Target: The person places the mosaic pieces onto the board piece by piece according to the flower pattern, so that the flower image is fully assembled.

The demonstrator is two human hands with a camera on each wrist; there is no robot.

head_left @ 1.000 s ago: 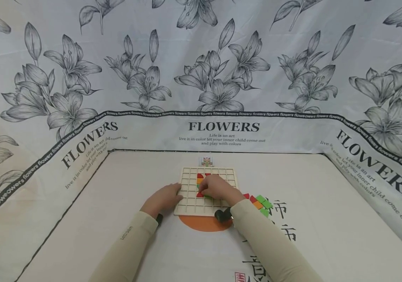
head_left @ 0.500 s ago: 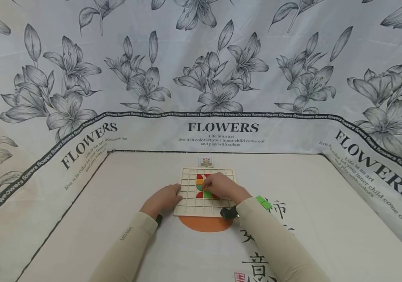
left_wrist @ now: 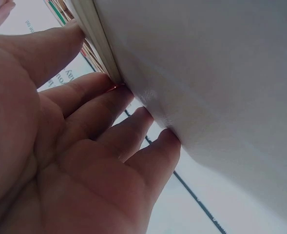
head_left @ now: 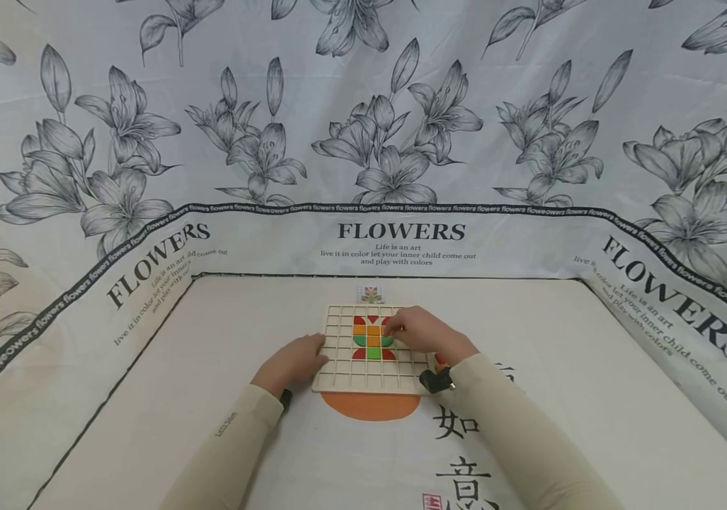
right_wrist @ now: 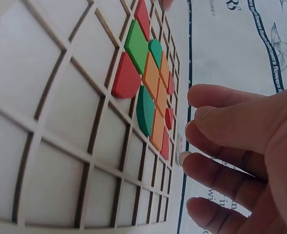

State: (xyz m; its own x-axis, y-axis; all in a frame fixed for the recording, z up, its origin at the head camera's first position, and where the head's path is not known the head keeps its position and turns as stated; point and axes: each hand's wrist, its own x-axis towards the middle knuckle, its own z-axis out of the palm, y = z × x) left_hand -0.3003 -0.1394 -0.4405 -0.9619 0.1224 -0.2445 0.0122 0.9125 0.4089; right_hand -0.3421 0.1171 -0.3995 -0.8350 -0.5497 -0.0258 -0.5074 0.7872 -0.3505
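A pale wooden grid board [head_left: 338,381] lies on the table, with several colored tiles set in its middle cells. Among them are orange tiles [right_wrist: 151,76], a bright green tile [right_wrist: 137,46], a dark green tile [right_wrist: 144,112] and a red tile [right_wrist: 126,76]. My left hand [head_left: 289,361] rests against the board's left edge, its fingertips [left_wrist: 168,139] and thumb touching the side. Above the right side of the tile pattern hovers my right hand [head_left: 432,334], fingers loosely bent, thumb beside the index finger. No tile shows between its fingers in the right wrist view.
A small picture card [head_left: 371,294] lies just beyond the board's far edge. Loose red and orange pieces [head_left: 442,361] peek out by the right cuff; the sleeve hides that area. A printed flower curtain [head_left: 401,142] stands behind the table.
My right hand has moved right, from the pattern's middle to its right side, uncovering orange tiles there. Its sleeve now covers most of the loose pieces. The left hand stays in place.
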